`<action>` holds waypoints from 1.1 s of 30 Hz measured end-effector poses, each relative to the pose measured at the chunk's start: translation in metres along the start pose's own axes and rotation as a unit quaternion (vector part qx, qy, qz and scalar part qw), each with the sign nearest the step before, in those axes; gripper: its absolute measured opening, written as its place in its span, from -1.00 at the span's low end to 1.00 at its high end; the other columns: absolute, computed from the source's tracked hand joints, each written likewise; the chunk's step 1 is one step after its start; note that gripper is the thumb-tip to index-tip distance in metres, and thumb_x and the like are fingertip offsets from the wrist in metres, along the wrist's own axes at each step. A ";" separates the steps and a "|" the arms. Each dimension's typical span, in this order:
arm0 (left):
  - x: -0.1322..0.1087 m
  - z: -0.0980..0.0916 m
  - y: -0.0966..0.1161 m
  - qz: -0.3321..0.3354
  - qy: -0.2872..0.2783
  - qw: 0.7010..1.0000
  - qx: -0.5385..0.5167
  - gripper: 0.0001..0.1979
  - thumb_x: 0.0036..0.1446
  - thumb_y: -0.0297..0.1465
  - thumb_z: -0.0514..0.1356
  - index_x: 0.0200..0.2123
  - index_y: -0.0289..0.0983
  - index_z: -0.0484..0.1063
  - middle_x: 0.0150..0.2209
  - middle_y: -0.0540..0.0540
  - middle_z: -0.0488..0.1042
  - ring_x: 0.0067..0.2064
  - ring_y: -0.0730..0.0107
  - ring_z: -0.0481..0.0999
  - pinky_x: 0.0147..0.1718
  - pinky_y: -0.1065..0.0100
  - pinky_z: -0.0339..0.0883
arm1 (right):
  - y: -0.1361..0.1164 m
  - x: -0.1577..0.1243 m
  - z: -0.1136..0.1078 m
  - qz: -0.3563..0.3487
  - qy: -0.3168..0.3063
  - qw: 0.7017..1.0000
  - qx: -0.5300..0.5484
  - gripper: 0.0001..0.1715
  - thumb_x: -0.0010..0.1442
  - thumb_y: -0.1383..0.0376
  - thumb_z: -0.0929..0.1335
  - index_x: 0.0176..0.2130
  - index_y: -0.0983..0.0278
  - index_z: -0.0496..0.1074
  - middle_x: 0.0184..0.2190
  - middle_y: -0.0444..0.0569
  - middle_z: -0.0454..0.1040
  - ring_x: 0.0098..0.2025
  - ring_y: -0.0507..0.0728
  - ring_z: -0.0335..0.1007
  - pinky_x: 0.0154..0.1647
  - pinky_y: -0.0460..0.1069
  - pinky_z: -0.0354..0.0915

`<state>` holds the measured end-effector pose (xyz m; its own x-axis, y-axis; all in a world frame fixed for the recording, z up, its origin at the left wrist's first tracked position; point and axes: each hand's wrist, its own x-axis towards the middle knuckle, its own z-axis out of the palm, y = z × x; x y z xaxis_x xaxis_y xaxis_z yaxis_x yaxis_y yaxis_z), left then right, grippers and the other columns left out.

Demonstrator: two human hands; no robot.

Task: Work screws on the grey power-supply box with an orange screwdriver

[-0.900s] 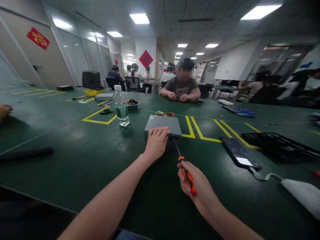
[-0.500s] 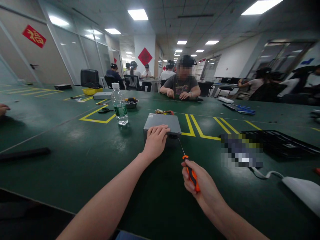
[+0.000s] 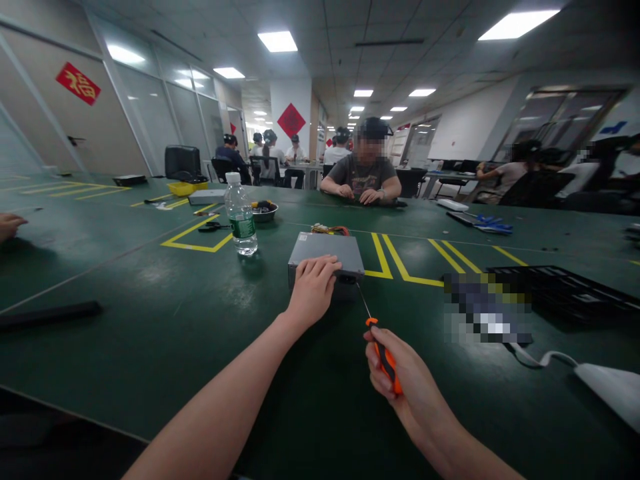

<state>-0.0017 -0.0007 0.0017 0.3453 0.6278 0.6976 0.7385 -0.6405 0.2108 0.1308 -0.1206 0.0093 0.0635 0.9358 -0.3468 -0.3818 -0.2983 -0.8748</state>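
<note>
A grey computer power supply (image 3: 327,248) sits on the green table, its coloured cables (image 3: 330,230) bunched behind it. My left hand (image 3: 316,283) holds it, fingers laid together over the top near the front edge; the thumb is hidden. In my right hand (image 3: 395,363) is an orange and black screwdriver (image 3: 387,365), the fingers wrapped round its handle. Its thin shaft points up and away, the tip at the lower right corner of the power supply's front face. Whether the tip sits in a screw is too small to tell.
Left of the power supply stands a water bottle (image 3: 242,223), with a metal bowl (image 3: 265,211) behind it. A black frame-like panel (image 3: 565,290) and a white object with a cable (image 3: 607,383) lie to the right. A co-worker (image 3: 367,173) sits across the table.
The whole view has shifted slightly downward in the picture. Both hands, the power supply and the screwdriver keep nearly the same places relative to each other.
</note>
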 end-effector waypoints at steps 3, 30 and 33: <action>0.000 0.000 0.000 0.000 0.001 1.000 -0.001 -0.75 0.15 -0.50 0.01 -0.11 -0.16 0.29 0.02 -0.01 0.35 0.09 0.36 0.23 0.05 0.23 0.03 | 0.000 0.000 -0.002 -0.001 0.004 1.000 0.004 -0.73 0.05 0.13 0.31 -0.41 0.28 0.23 -0.68 -0.28 0.19 -0.76 -0.15 -0.09 -0.74 -0.17 -0.21; 0.000 0.001 -0.001 -0.003 -0.003 1.000 0.004 -0.74 0.15 -0.49 0.01 -0.10 -0.16 0.29 0.04 -0.01 0.33 0.09 0.31 0.23 0.06 0.20 0.02 | -0.004 -0.010 -0.013 -0.343 0.040 0.872 -0.348 -0.76 0.13 0.28 0.23 -0.16 0.21 0.11 -0.08 0.04 0.21 -0.14 0.09 0.34 -0.12 0.06 0.31; -0.001 0.001 -0.001 0.004 0.000 1.000 0.005 -0.75 0.15 -0.49 0.00 -0.11 -0.17 0.30 0.03 -0.02 0.34 0.09 0.32 0.23 0.06 0.21 0.02 | -0.003 -0.010 -0.018 -0.424 0.013 0.784 -0.454 -0.76 0.14 0.37 0.19 -0.13 0.21 0.15 -0.02 0.08 0.20 -0.03 0.14 0.28 -0.07 0.11 0.29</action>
<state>-0.0022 -0.0001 0.0005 0.3513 0.6220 0.6998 0.7415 -0.6412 0.1977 0.1476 -0.1323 0.0099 -0.0365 0.8689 0.4936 0.6203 0.4070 -0.6705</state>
